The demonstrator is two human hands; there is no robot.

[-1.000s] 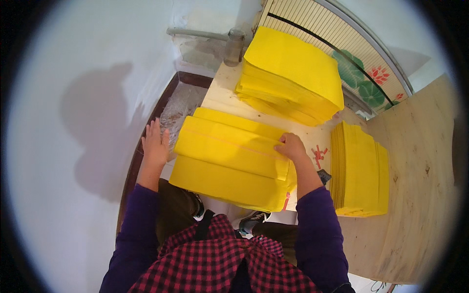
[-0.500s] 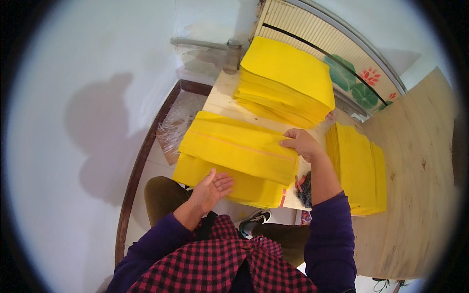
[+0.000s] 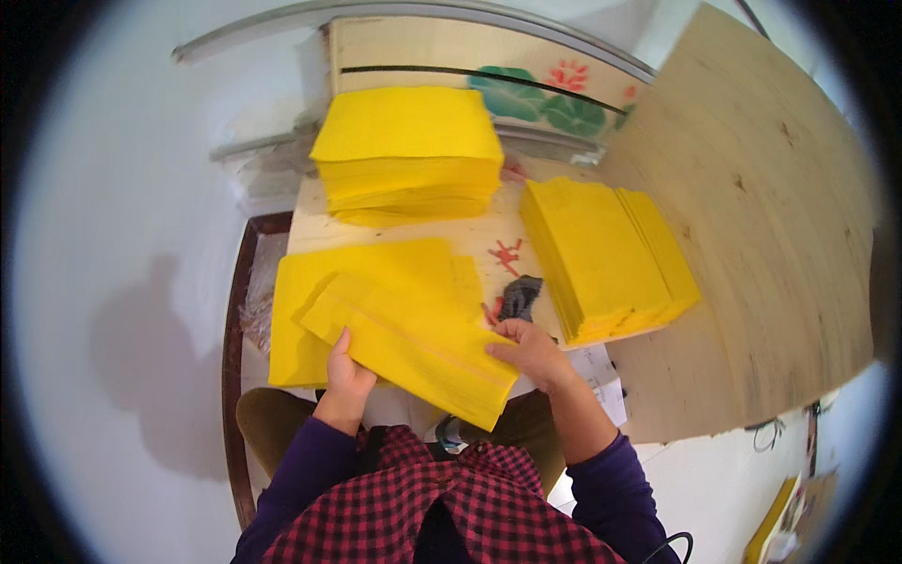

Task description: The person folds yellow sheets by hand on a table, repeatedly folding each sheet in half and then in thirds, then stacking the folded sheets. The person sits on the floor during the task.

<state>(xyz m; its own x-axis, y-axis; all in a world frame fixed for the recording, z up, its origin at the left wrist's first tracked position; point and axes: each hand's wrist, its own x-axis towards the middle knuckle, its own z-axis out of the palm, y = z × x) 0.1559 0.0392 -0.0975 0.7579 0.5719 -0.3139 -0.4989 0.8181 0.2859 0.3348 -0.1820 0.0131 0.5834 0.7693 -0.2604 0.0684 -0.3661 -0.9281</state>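
A folded yellow sheet (image 3: 413, 352) with a faint orange line along it slants in front of me, over the near edge of the table. My left hand (image 3: 346, 383) is closed on its near-left edge, thumb on top and the other fingers hidden underneath. At its right end, my right hand (image 3: 534, 355) pinches the upper corner between thumb and fingers. Partly beneath the folded piece lie wider flat yellow sheets (image 3: 301, 282) on the table's left part. A dark grey crumpled thing (image 3: 520, 298), perhaps a glove, rests just beyond my right hand.
A tall stack of yellow sheets (image 3: 409, 155) stands at the table's back left. Another stack (image 3: 597, 254) occupies the right side, beside a large wooden board (image 3: 752, 235). Small red strips (image 3: 505, 254) lie on the pale wooden tabletop (image 3: 460, 235). A white wall (image 3: 122, 235) rises at left.
My view has turned rightward. The folded sheet has come off the pile toward me and now slants down to the right. My left hand, open before, has closed on it; the right keeps its hold.
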